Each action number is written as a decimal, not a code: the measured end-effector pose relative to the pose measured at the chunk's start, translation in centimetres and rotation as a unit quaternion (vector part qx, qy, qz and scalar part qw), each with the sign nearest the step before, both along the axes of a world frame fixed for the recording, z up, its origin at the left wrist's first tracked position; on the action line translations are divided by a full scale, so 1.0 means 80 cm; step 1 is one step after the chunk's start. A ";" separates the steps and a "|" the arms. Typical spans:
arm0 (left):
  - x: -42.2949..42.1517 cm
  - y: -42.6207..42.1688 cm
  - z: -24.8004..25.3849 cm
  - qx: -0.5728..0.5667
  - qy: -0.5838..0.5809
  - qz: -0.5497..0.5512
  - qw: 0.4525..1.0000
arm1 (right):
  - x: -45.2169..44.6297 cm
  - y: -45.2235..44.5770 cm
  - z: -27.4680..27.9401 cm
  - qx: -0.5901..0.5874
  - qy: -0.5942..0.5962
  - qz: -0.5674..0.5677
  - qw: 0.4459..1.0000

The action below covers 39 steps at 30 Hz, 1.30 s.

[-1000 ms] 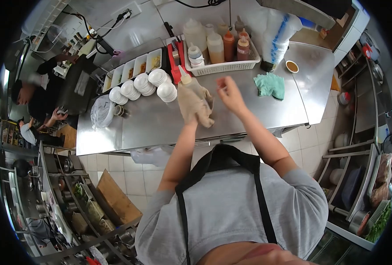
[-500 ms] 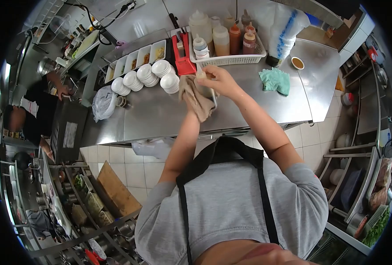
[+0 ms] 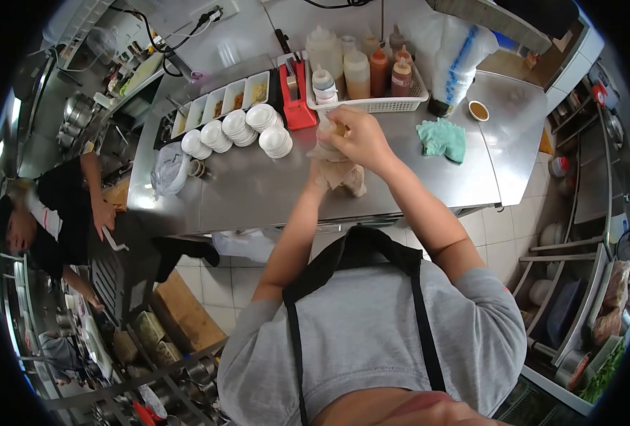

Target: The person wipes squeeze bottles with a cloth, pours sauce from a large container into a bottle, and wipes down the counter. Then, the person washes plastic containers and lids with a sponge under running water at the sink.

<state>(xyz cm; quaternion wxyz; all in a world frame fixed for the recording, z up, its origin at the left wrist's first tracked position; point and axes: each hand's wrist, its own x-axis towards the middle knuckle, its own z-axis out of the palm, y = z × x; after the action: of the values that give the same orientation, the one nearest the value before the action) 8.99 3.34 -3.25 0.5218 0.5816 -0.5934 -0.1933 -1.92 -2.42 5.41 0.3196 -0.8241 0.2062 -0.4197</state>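
One bottle [image 3: 325, 126]: right hand [image 3: 361, 138] pinches its top, left hand [image 3: 318, 175] holds cloth [image 3: 340, 175] around it (bare counter [image 3: 450, 181] rightward).

The person wears a mottled grey shirt [image 3: 365, 319] with a rounded neckline [image 3: 361, 380] edged by a stitched seam. Its loose, short sleeves [image 3: 489, 312] crease into folds and end above the elbows; a small red mark [image 3: 507, 289] shows on the right one. A black apron [image 3: 361, 245] hangs with a slack top edge, two narrow black straps [image 3: 428, 326] running near over the chest. The forearms [image 3: 428, 209] and right hand [image 3: 361, 138] are bare.
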 end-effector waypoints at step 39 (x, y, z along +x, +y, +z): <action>0.026 -0.002 -0.084 0.325 -0.385 -0.027 0.863 | 0.089 -0.262 0.004 -0.229 0.459 -0.166 0.843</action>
<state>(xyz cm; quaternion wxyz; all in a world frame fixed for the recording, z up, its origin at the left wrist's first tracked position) 11.09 3.15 -9.93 0.0271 0.7305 -0.6658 -0.1497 5.22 -23.36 5.74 -0.0832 -0.9257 0.3611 -0.0758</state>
